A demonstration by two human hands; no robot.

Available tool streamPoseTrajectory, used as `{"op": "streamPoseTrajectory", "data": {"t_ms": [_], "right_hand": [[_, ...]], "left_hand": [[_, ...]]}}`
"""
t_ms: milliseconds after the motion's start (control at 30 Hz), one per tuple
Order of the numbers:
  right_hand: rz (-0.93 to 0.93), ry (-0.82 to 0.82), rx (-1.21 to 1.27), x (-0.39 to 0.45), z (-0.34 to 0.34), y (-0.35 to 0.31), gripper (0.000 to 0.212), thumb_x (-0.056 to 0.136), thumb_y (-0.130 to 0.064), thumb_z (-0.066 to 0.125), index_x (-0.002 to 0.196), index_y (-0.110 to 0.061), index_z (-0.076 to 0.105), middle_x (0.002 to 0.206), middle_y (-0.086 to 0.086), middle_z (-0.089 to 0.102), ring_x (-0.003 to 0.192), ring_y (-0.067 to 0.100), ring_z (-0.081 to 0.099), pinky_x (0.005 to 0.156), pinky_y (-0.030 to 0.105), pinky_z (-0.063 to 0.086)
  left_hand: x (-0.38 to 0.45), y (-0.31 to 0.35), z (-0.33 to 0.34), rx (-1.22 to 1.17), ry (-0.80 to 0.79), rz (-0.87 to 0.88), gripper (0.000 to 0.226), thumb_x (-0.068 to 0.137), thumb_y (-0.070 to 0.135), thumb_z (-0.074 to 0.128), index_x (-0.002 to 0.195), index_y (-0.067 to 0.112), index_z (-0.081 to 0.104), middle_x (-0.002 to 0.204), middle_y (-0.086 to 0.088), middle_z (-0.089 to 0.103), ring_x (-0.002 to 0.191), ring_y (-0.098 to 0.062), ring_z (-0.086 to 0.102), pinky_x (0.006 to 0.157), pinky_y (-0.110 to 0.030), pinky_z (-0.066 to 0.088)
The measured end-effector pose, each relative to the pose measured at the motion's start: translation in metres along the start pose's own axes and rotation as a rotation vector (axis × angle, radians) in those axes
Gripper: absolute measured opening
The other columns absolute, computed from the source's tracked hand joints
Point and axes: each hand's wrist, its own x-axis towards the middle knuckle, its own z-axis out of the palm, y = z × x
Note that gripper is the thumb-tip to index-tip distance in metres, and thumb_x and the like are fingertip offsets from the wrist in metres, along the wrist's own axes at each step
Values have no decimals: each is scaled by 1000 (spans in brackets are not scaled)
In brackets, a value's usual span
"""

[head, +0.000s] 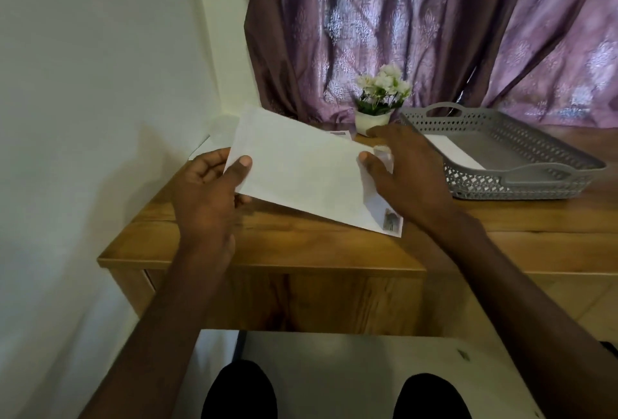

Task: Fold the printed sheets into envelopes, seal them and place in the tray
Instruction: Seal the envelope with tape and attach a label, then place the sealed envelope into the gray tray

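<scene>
both hands are on one white envelope (pixel 301 171), held up over the wooden table (pixel 301 244) and tilted so its left end sits higher and further back than the right end. the left hand (pixel 207 194) grasps the left short edge, thumb on the near face and the other fingers curled behind it. the right hand (pixel 401 171) grips the right end, thumb pressed on the near face and fingers wrapped over the top edge. the right end of the envelope has a small printed stamp-like picture near its lower corner, can't make out what's on it.

the grey plastic tray (pixel 521 181) with the lattice sides and cut-out handles sits on the table to the right, well apart from the held envelope. there's a white envelope in the tray (pixel 458 152) lying flat on its floor near the left side.

behind the held envelope there are more white papers (pixel 337 133) lying on the table toward the wall, mostly hidden so i can't tell how many. a little white pot of white flowers (pixel 381 97) stands at the back of the table just left of the tray, in front of a purple patterned curtain (pixel 434 23). plain white wall (pixel 100 67) on the left.
</scene>
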Motion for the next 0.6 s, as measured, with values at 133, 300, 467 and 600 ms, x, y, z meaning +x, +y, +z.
{"op": "streamPoseTrajectory", "data": {"t_ms": [133, 300, 467, 600], "right_hand": [[24, -78, 245, 24, -23, -5, 25, 96, -28, 69, 118, -17, 74, 111, -5, 75, 97, 4, 63, 82, 20, 48], [81, -44, 349, 39, -34, 8, 13, 94, -23, 71, 105, -19, 78, 95, -9, 76, 86, 3, 70, 76, 30, 55], [145, 24, 401, 54, -47, 22, 13, 96, -22, 68, 104, -22, 79, 93, -12, 76, 82, 6, 70, 72, 30, 55], [208, 64, 465, 81, -59, 48, 16, 94, -20, 71, 108, -20, 78, 94, -6, 77, 79, 9, 72, 69, 29, 55]], "left_hand": [[6, 11, 13, -132, -38, -6, 17, 86, 15, 83, 100, 18, 73, 103, 2, 76, 83, -15, 76, 67, -25, 63], [27, 17, 32, -210, -116, 25, 14, 89, 10, 78, 100, 17, 75, 108, -2, 76, 103, -23, 76, 82, -34, 64], [51, 26, 64, -335, -206, 2, 20, 94, 4, 71, 113, 11, 74, 118, -9, 74, 103, -23, 76, 87, -35, 63], [76, 36, 111, -427, -247, -20, 18, 90, 1, 75, 108, 7, 73, 115, -14, 74, 98, -26, 78, 81, -33, 64]]}}
